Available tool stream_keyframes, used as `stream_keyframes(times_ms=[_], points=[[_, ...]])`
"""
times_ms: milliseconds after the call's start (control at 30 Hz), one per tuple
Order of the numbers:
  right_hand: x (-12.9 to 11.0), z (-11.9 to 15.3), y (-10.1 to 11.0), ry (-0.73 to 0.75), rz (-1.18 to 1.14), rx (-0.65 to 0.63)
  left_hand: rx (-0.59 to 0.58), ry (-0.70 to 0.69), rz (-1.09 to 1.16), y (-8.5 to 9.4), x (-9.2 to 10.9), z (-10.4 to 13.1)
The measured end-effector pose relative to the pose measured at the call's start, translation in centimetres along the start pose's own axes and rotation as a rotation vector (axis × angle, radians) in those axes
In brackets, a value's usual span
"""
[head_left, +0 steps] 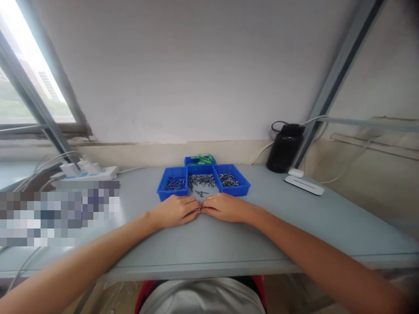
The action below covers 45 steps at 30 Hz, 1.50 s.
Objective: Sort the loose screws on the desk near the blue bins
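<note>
No legible text, label, brand, number or sign appeared anywhere in the view. The blue bins [203, 179], the black bottle [284, 148], the white power strip [85, 174] and the flat white device [304, 185] bore no readable markings, and the region at the left edge was blurred beyond reading.

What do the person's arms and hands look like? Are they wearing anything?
Both arms are bare, with no sleeves and no gloves. The right hand has a small gold-coloured ring on one finger. The left hand shows no ring, watch or band that I can make out.
</note>
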State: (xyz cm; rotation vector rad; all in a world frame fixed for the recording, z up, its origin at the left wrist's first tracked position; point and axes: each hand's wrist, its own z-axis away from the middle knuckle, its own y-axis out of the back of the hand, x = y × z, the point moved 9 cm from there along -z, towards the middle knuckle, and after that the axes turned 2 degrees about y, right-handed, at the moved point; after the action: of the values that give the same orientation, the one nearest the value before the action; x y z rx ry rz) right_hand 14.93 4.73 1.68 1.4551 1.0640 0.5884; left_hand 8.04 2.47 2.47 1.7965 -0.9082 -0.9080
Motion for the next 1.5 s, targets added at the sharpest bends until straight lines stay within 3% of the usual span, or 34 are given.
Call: stream_keyframes(times_ms=[400, 1500], points=[[0.5, 0.1, -0.2, -0.042, 0.013, -0.020, 0.045, -0.084, 0.032, 0.5, 0.8, 0.0], [0.1, 0.1, -0.2, -0.043, 0.007, -0.029, -0.137, 0.088, -0.060, -1.5, -1.0, 0.1]])
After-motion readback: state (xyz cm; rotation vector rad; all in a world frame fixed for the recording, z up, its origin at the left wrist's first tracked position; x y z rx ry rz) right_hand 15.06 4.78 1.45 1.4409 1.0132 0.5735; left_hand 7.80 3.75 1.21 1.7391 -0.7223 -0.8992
